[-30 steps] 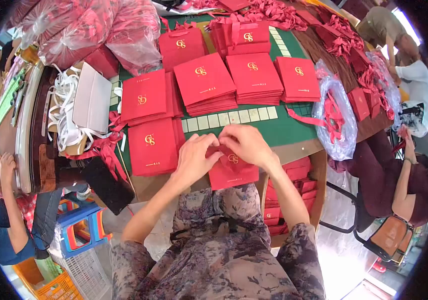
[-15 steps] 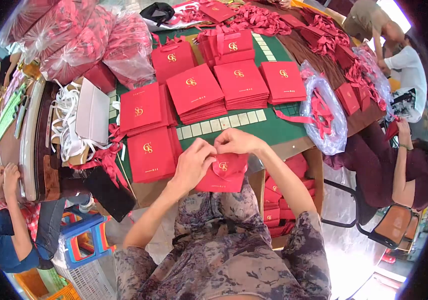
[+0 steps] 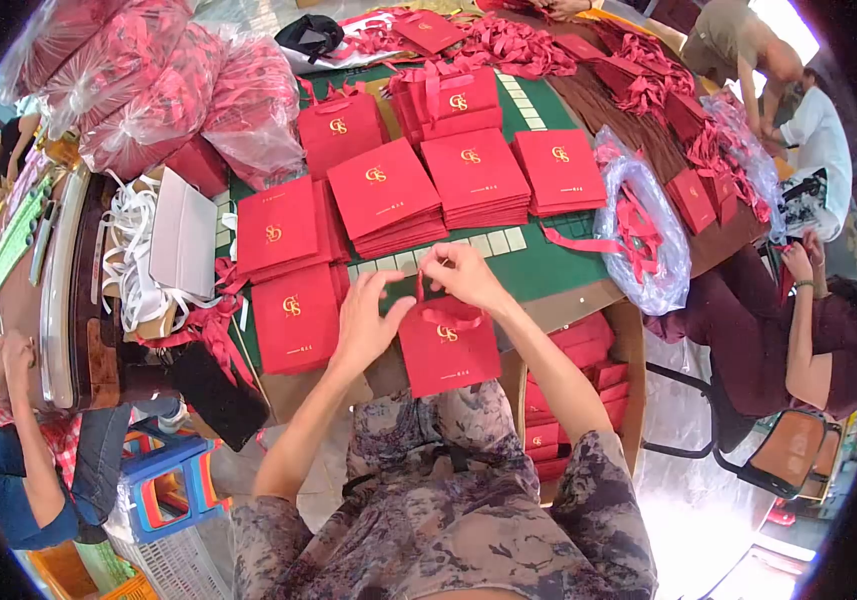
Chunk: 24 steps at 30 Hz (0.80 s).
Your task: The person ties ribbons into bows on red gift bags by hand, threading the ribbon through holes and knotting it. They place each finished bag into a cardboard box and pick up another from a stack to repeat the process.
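A: Start at the fingers. What is each hand doing?

B: The right hand [image 3: 463, 275] has its fingers pinched on the ribbon handle [image 3: 438, 312] at the top edge of the red paper bag [image 3: 448, 350], just below the middle of the frame. The left hand [image 3: 366, 318] is beside the bag's left edge with its fingers spread and released; it grips nothing, and I cannot tell whether the fingertips touch the bag.

A: And where does the bag sit?

B: It hangs upright at the near edge of the surface [image 3: 558, 262], above the person's lap, with the gold logo facing the camera.

A: How would you do this step well?

B: I would keep the pinch close to where the ribbon meets the bag, so the paper does not crease, and bring the left hand in to steady the mouth. Both ends of the handle should lie even, with the ribbon flat rather than twisted.

A: What lies around it?

B: Just left of the hands are stacks of flat red bags [image 3: 293, 318], with more stacks [image 3: 475, 172] further up the green surface. A clear plastic bag of ribbons [image 3: 643, 235] sits at centre right. A carton of bags [image 3: 578, 390] stands under the surface at lower right. A seated person [image 3: 798, 345] works at the right edge of the frame, and another person [image 3: 23, 440] at lower left.
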Motion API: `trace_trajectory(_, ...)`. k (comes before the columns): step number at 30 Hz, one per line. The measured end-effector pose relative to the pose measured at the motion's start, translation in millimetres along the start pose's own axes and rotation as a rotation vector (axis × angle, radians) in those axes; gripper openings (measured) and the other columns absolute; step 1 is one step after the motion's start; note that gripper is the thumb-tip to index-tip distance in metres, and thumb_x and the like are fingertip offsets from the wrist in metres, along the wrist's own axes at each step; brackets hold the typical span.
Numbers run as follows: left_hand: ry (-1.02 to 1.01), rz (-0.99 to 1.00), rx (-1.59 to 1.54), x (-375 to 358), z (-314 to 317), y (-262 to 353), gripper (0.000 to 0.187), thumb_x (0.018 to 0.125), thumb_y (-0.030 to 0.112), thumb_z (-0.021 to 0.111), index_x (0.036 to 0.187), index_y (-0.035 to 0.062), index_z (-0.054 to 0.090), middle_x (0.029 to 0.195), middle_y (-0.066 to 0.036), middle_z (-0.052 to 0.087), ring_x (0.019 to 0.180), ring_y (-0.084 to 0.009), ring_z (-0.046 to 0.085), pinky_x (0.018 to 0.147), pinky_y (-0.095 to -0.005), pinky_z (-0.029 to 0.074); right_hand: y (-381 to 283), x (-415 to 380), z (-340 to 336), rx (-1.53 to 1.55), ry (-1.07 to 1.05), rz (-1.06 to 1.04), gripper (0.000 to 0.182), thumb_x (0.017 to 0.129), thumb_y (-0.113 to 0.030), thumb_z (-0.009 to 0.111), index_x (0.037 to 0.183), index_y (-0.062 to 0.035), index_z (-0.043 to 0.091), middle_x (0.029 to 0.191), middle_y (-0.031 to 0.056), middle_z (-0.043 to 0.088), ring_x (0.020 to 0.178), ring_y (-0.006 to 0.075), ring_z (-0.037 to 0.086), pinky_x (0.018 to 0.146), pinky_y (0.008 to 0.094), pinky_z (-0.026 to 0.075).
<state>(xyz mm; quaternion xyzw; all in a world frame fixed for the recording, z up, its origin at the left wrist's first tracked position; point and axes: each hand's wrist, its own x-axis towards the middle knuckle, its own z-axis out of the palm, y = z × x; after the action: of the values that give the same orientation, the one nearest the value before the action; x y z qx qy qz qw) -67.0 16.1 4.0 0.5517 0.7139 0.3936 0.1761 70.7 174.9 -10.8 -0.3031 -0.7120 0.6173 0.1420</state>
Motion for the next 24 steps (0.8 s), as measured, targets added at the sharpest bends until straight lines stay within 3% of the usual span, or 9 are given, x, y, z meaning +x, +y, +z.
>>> trace_trajectory(3, 0.126, 0.120, 0.114, 17, 8, -8, 0.030, 0.087, 0.024, 0.074, 0.110, 0.0066, 0.071, 0.098, -0.014, 0.071, 0.086, -0.0252, 0.067, 0.071, -0.0344, 0.052, -10, -4, 2, -0.014, -0.043, -0.062, 0.022, 0.097, -0.020, 0.061, 0.095, 0.0011, 0.068, 0.081, 0.0019, 0.066, 0.066, 0.0081, 0.061, 0.062, 0.0256, 0.051)
trace_trajectory(5, -0.113, -0.218, -0.109, 22, 14, -3, 0.024, 0.086, 0.023, 0.074, 0.101, 0.0036, 0.073, 0.095, -0.016, 0.074, 0.080, -0.0258, 0.070, 0.070, -0.0348, 0.053, -3, -1, -2, 0.004, -0.057, -0.075, 0.025, 0.098, -0.023, 0.062, 0.097, 0.0007, 0.069, 0.081, 0.0008, 0.066, 0.068, 0.0077, 0.061, 0.062, 0.0254, 0.050)
trace_trajectory(7, -0.070, -0.171, -0.156, 22, 26, -15, 0.022, 0.089, 0.020, 0.073, 0.096, -0.0009, 0.073, 0.085, -0.013, 0.074, 0.071, -0.0202, 0.070, 0.068, -0.0327, 0.054, -12, -5, -10, -0.065, 0.064, -0.003, 0.025, 0.094, -0.024, 0.064, 0.092, 0.0000, 0.070, 0.078, 0.0089, 0.069, 0.068, 0.0149, 0.066, 0.064, 0.0304, 0.052)
trace_trajectory(8, -0.061, -0.203, -0.256, 21, 31, -20, 0.021, 0.091, 0.018, 0.071, 0.097, -0.0019, 0.073, 0.085, -0.011, 0.074, 0.073, -0.0166, 0.069, 0.068, -0.0300, 0.053, -4, -4, -14, -0.239, 0.184, -0.149, 0.025, 0.089, -0.027, 0.071, 0.089, -0.0024, 0.070, 0.078, 0.0124, 0.068, 0.069, 0.0237, 0.067, 0.063, 0.0360, 0.051)
trace_trajectory(12, -0.047, -0.277, -0.481, 19, 40, -29, 0.020, 0.096, 0.014, 0.066, 0.099, -0.0048, 0.072, 0.084, -0.006, 0.073, 0.078, -0.0086, 0.066, 0.070, -0.0236, 0.051, 4, -10, -20, -0.803, 0.057, -0.257, 0.021, 0.079, -0.025, 0.075, 0.084, -0.0062, 0.067, 0.084, 0.0135, 0.065, 0.084, 0.0337, 0.066, 0.071, 0.0445, 0.052)
trace_trajectory(15, -0.072, -0.309, -0.499, 19, 38, -26, 0.021, 0.096, 0.014, 0.065, 0.102, -0.0041, 0.073, 0.085, -0.006, 0.073, 0.078, -0.0086, 0.066, 0.072, -0.0231, 0.052, 18, -10, -11, -0.822, 0.159, -0.304, 0.019, 0.079, -0.021, 0.075, 0.083, -0.0071, 0.064, 0.082, 0.0119, 0.064, 0.081, 0.0346, 0.063, 0.072, 0.0432, 0.051)
trace_trajectory(17, -0.060, -0.324, -0.474, 18, 38, -21, 0.021, 0.096, 0.014, 0.065, 0.103, -0.0039, 0.073, 0.086, -0.006, 0.074, 0.079, -0.0088, 0.067, 0.072, -0.0232, 0.052, 17, -15, -10, -0.830, 0.192, -0.307, 0.015, 0.085, -0.018, 0.072, 0.090, -0.0051, 0.066, 0.080, 0.0088, 0.065, 0.078, 0.0266, 0.065, 0.070, 0.0378, 0.052)
trace_trajectory(20, -0.002, -0.295, -0.466, 19, 44, -17, 0.023, 0.096, 0.018, 0.065, 0.102, -0.0018, 0.074, 0.083, -0.008, 0.074, 0.076, -0.0103, 0.069, 0.069, -0.0251, 0.053, 22, -20, -6, 0.055, 0.224, -0.137, 0.019, 0.093, -0.019, 0.069, 0.099, -0.0019, 0.072, 0.080, 0.0080, 0.068, 0.065, 0.0144, 0.060, 0.060, 0.0283, 0.046)
trace_trajectory(24, 0.083, -0.210, -0.428, 17, 46, -7, 0.024, 0.095, 0.022, 0.065, 0.101, 0.0012, 0.074, 0.082, -0.011, 0.076, 0.074, -0.0139, 0.071, 0.066, -0.0282, 0.054, 10, -34, 8, -0.042, 0.312, -0.159, 0.020, 0.090, -0.018, 0.072, 0.101, -0.0020, 0.075, 0.081, 0.0101, 0.068, 0.069, 0.0153, 0.062, 0.064, 0.0275, 0.047)
